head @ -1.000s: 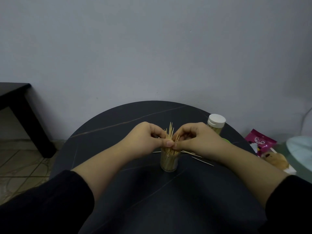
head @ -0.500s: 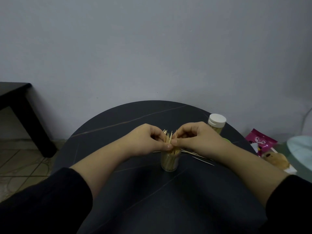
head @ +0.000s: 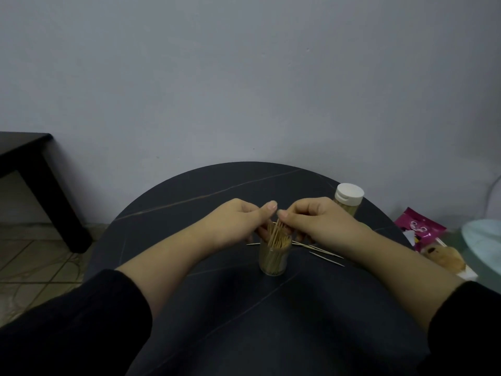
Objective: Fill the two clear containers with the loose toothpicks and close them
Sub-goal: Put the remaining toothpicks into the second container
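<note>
Wooden toothpick bundle stands in the open clear container; right hand pinches its top, left hand curls beside it, hold unclear; loose toothpicks lie right.

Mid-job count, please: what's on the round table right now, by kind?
Open container: 1
Capped container: 1
Loose toothpicks: at least 4 showing; the left hand and right hand may hide more
Total: at least 6
</note>
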